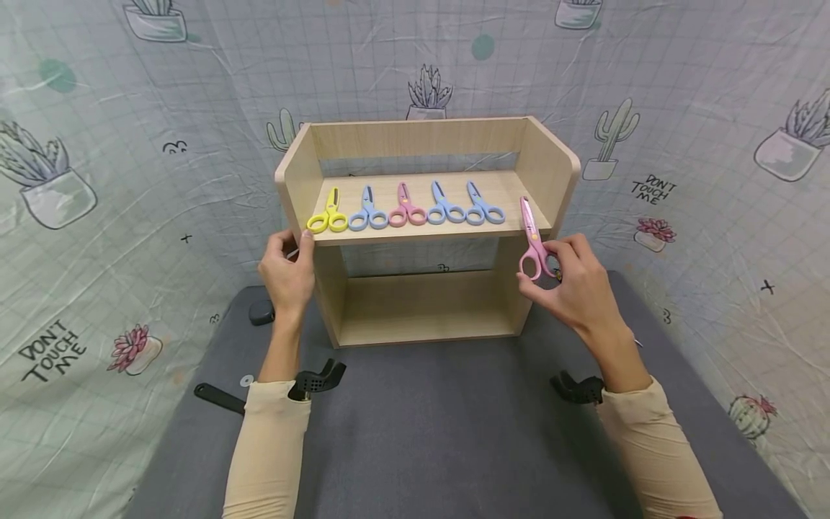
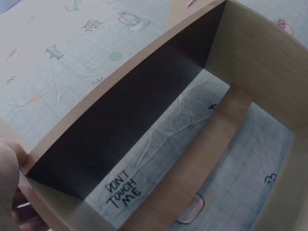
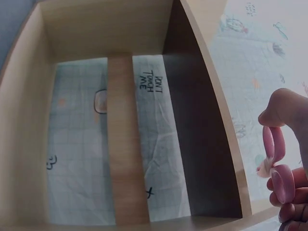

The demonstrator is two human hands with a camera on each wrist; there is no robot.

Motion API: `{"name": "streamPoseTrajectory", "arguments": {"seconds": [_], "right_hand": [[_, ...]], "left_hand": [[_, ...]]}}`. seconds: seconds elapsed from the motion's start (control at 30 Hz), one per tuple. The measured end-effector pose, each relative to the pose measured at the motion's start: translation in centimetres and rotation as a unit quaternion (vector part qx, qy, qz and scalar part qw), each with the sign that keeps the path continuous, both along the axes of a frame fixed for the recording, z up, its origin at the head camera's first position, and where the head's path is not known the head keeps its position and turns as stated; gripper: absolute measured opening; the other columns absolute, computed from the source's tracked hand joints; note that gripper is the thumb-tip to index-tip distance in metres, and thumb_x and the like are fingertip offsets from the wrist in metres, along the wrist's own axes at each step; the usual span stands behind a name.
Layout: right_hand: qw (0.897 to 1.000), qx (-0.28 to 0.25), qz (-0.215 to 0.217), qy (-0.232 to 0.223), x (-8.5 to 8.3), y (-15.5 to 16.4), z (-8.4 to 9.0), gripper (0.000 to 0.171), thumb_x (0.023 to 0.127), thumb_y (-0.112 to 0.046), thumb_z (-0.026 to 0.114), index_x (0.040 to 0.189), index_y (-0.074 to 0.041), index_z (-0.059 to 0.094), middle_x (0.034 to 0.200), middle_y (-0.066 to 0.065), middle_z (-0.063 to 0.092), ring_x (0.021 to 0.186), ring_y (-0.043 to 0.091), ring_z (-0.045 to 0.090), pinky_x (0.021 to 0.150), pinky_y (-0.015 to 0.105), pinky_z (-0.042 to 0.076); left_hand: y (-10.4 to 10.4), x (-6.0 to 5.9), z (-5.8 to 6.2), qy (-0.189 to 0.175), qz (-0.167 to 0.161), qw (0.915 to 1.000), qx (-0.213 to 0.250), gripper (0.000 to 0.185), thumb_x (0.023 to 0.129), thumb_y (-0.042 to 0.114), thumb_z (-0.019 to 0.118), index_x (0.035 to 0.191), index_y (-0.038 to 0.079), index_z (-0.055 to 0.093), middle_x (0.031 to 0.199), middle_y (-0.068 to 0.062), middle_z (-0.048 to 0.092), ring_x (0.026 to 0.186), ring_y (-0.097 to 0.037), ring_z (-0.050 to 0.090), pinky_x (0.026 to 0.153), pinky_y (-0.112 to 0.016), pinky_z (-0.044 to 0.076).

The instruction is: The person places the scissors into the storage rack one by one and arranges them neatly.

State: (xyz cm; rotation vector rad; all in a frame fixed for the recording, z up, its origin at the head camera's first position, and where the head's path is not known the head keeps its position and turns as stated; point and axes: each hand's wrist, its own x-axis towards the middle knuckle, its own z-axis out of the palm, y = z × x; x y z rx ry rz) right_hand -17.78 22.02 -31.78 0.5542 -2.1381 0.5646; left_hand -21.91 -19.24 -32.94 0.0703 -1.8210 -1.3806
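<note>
My right hand (image 1: 579, 288) pinches a pair of pink scissors (image 1: 532, 241) by the handle loops, blades pointing up and overlapping the right end of the upper board. In the right wrist view the pink loops (image 3: 283, 183) show between thumb and fingers. My left hand (image 1: 288, 275) grips the left side of a small wooden shelf (image 1: 421, 137), thumb at the front corner of its upper board. On that board lie yellow scissors (image 1: 328, 220), then blue scissors (image 1: 367, 216), pink-red scissors (image 1: 406, 214) and two more blue pairs, in a row with handles toward me.
Beneath the row is the shelf's lower compartment (image 1: 421, 306). The shelf stands on a grey table (image 1: 428, 418). Left of it lie a dark rounded object (image 1: 261, 312), a black handle (image 1: 219, 396) and a small pale disc (image 1: 246, 380). A cactus-print cloth (image 1: 402, 43) hangs around.
</note>
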Motion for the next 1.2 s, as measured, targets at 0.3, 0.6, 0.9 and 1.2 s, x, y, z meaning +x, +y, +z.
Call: {"name": "streamPoseTrajectory", "arguments": {"seconds": [0.3, 0.6, 0.9, 1.2], "right_hand": [[0.998, 0.005, -0.025, -0.055, -2.0, -0.7, 1.7, 0.051, 0.078, -0.031, 0.076, 0.110, 0.008, 0.067, 0.097, 0.021, 0.053, 0.080, 0.029, 0.049, 0.064, 0.038, 0.042], [0.994, 0.019, -0.041, -0.100, -3.0, -1.4, 2.4, 0.051, 0.084, -0.032, 0.073, 0.112, 0.010, 0.066, 0.103, 0.023, 0.053, 0.093, 0.036, 0.048, 0.071, 0.045, 0.043], [0.993, 0.024, -0.047, -0.107, -3.4, -1.6, 3.0, 0.049, 0.088, -0.032, 0.075, 0.113, 0.009, 0.067, 0.108, 0.025, 0.057, 0.102, 0.040, 0.048, 0.082, 0.053, 0.044], [0.997, 0.028, -0.041, -0.058, -3.7, -1.8, 2.6, 0.037, 0.088, -0.022, 0.077, 0.108, 0.009, 0.069, 0.108, 0.025, 0.060, 0.097, 0.041, 0.050, 0.080, 0.051, 0.045]], "left_hand": [[0.0, 0.0, -0.1, 0.002, 0.001, 1.0000, -0.002, 0.037, 0.095, 0.027, 0.064, 0.116, -0.004, 0.067, 0.108, -0.022, 0.070, 0.106, -0.029, 0.071, 0.092, -0.037, 0.060], [0.0, 0.1, 0.0, 0.002, 0.001, 1.0000, -0.002, 0.038, 0.096, 0.028, 0.064, 0.117, -0.003, 0.066, 0.109, -0.021, 0.071, 0.104, -0.027, 0.071, 0.091, -0.038, 0.060], [0.0, 0.0, 0.0, 0.003, 0.002, 1.0000, -0.003, 0.038, 0.096, 0.028, 0.064, 0.117, -0.003, 0.067, 0.109, -0.022, 0.071, 0.103, -0.026, 0.071, 0.090, -0.039, 0.060], [0.0, -0.1, 0.0, 0.002, 0.006, 1.0000, -0.001, 0.036, 0.095, 0.026, 0.065, 0.115, -0.004, 0.067, 0.108, -0.022, 0.071, 0.104, -0.028, 0.072, 0.091, -0.040, 0.060]]}}
